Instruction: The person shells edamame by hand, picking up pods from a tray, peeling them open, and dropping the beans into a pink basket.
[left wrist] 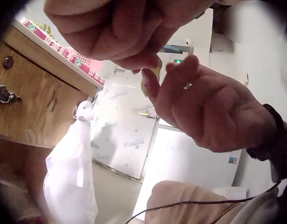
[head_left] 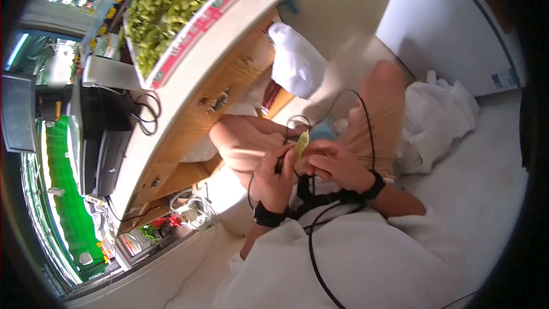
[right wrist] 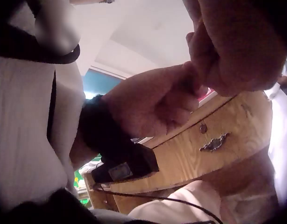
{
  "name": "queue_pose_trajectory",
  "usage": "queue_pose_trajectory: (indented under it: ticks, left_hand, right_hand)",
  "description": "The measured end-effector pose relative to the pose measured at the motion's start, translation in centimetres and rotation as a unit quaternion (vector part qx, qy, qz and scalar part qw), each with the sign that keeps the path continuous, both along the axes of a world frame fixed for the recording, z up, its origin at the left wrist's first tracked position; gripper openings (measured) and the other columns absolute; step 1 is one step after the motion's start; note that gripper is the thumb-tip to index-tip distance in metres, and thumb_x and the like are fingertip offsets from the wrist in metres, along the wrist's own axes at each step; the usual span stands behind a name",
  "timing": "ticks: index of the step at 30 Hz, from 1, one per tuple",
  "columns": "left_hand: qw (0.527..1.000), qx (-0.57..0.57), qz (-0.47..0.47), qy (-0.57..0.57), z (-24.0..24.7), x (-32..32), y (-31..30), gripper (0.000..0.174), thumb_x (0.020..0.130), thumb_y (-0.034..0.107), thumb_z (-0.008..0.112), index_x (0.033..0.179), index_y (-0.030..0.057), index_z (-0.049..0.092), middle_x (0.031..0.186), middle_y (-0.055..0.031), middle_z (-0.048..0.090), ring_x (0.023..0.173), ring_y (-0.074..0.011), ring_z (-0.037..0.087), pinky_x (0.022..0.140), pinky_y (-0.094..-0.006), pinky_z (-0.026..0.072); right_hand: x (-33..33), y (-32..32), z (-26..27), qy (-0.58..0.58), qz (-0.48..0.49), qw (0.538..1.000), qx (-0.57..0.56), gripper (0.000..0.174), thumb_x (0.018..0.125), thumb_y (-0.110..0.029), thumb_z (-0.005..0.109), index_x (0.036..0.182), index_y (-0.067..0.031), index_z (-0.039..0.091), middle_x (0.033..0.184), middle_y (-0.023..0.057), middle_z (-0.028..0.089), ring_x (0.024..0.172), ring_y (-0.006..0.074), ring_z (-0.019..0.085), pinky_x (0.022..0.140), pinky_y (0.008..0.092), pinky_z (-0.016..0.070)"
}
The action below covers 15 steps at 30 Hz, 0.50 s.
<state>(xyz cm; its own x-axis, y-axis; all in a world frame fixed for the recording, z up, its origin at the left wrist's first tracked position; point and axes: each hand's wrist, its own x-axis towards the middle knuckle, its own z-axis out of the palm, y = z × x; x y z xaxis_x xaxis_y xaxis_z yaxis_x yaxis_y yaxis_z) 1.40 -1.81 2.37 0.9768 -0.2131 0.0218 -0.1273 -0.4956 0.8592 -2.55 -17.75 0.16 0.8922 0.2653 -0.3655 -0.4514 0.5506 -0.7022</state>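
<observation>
In the head view a green bean pod (head_left: 302,143) stands up between the two hands, over the person's lap. My left hand (head_left: 275,178) pinches it between thumb and fingers. From the other side my right hand (head_left: 340,166) has its curled fingers on the pod's edge. The left wrist view shows the pod (left wrist: 152,80) as a small green strip, with the fingertips of the left hand (left wrist: 110,28) above and those of the right hand (left wrist: 211,102) below. In the right wrist view both hands meet, and the pod is hidden behind the fingers.
A pink-and-white box (head_left: 197,27) heaped with green pods stands on the white-topped wooden desk (head_left: 189,100). A white plastic bag (head_left: 294,60) hangs by the desk. Black cables (head_left: 369,120) run over the lap. A white cabinet (head_left: 446,28) and a white bag (head_left: 437,123) are at right.
</observation>
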Motion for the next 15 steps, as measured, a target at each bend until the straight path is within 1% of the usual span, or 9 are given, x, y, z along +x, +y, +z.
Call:
queue_pose_trajectory:
  ticks: [1, 3, 5, 6, 7, 9, 11, 13, 15]
  left_hand:
    - [1.0, -0.003, 0.009, -0.022, -0.4, 0.5, 0.5, 0.011, 0.085, 0.006, 0.063, 0.095, 0.0007, 0.063, 0.079, -0.0101, 0.064, 0.071, -0.0162, 0.06, 0.065, -0.0266, 0.0473]
    - [0.998, -0.043, 0.03, -0.045, 1.3, 2.7, 0.9, 0.012, 0.085, 0.007, 0.064, 0.095, -0.0001, 0.063, 0.08, -0.0105, 0.063, 0.072, -0.0155, 0.059, 0.067, -0.0252, 0.0464]
    - [0.982, -0.006, 0.042, -0.186, 3.4, 5.7, 1.5, 0.011, 0.085, 0.008, 0.064, 0.092, -0.0002, 0.063, 0.081, -0.0105, 0.064, 0.072, -0.0159, 0.059, 0.066, -0.0257, 0.0461]
    - [0.976, -0.002, 0.069, -0.206, 4.7, 7.2, 1.7, 0.009, 0.085, 0.008, 0.064, 0.089, 0.0007, 0.063, 0.079, -0.0101, 0.061, 0.069, -0.0172, 0.056, 0.063, -0.0271, 0.044]
    - [0.97, -0.001, 0.094, -0.222, 6.0, 8.8, 1.9, 0.007, 0.084, 0.008, 0.064, 0.087, 0.0016, 0.063, 0.076, -0.0097, 0.059, 0.065, -0.0185, 0.054, 0.06, -0.0285, 0.0419]
    - [0.954, 0.038, 0.108, -0.278, 8.9, 12.4, 2.0, 0.012, 0.088, 0.01, 0.06, 0.088, -0.002, 0.061, 0.071, -0.0076, 0.056, 0.064, -0.0124, 0.048, 0.063, -0.0248, 0.0413]
    - [0.913, 0.107, 0.1, -0.381, 11.1, 16.5, 1.6, 0.015, 0.088, 0.013, 0.059, 0.089, -0.0019, 0.062, 0.069, -0.0094, 0.055, 0.064, -0.0162, 0.05, 0.063, -0.0275, 0.0418]
    - [0.926, 0.086, 0.128, -0.345, 12.1, 20.2, 1.2, 0.023, 0.088, 0.02, 0.059, 0.091, -0.0022, 0.064, 0.075, -0.0124, 0.059, 0.07, -0.0204, 0.055, 0.067, -0.0292, 0.0435]
    - [0.909, 0.114, 0.15, -0.371, 11.9, 24.0, 1.3, 0.022, 0.086, 0.021, 0.06, 0.087, -0.0003, 0.065, 0.081, -0.0134, 0.061, 0.073, -0.0259, 0.058, 0.067, -0.035, 0.0453]
  right_hand:
    - [0.2, 0.0, 0.1, 0.014, -0.01, 1.0, -0.004, 0.012, 0.091, -0.013, 0.051, 0.097, -0.0036, 0.056, 0.076, 0.0033, 0.056, 0.052, 0.004, 0.04, 0.046, 0.0183, 0.0319]
    - [-0.1, -0.1, -1.4, 0.002, -0.019, 0.999, 0.044, 0.012, 0.091, -0.012, 0.049, 0.09, -0.0034, 0.058, 0.075, 0.0036, 0.056, 0.054, 0.0058, 0.042, 0.048, 0.0194, 0.034]
    - [-0.4, -0.1, -1.9, 0.007, -0.027, 0.998, 0.06, 0.014, 0.091, -0.013, 0.048, 0.087, -0.0043, 0.058, 0.074, 0.0035, 0.056, 0.055, 0.0065, 0.043, 0.049, 0.0196, 0.0346]
    - [-0.2, 0.1, -1.7, -0.012, -0.022, 0.998, 0.06, 0.014, 0.091, -0.013, 0.048, 0.087, -0.0043, 0.058, 0.074, 0.0035, 0.056, 0.055, 0.0065, 0.043, 0.049, 0.0196, 0.0346]
    - [-0.2, 0.1, -1.5, 0.008, -0.031, 0.997, 0.067, 0.014, 0.091, -0.015, 0.049, 0.086, -0.0049, 0.057, 0.072, 0.0018, 0.055, 0.055, 0.0062, 0.043, 0.048, 0.0199, 0.0341]
    - [-0.4, 0.1, -1.2, 0.022, -0.039, 0.996, 0.072, 0.015, 0.091, -0.018, 0.051, 0.085, -0.0055, 0.057, 0.071, 0.0001, 0.053, 0.055, 0.006, 0.043, 0.047, 0.0201, 0.0336]
    - [-0.3, 0.0, -1.2, 0.075, -0.029, 0.994, 0.074, 0.015, 0.091, -0.018, 0.051, 0.085, -0.0062, 0.057, 0.07, -0.0002, 0.053, 0.055, 0.0061, 0.044, 0.047, 0.0201, 0.0344]
    - [-0.2, -0.3, -1.0, 0.052, -0.016, 0.996, 0.065, 0.017, 0.092, -0.02, 0.052, 0.083, -0.0068, 0.057, 0.068, -0.0007, 0.053, 0.054, 0.0062, 0.045, 0.046, 0.0197, 0.0344]
    - [-0.2, -0.6, -0.4, 0.077, 0.01, 0.997, 0.011, 0.019, 0.094, -0.02, 0.051, 0.081, -0.0073, 0.056, 0.069, 0.0014, 0.054, 0.056, 0.0065, 0.047, 0.048, 0.0192, 0.0351]
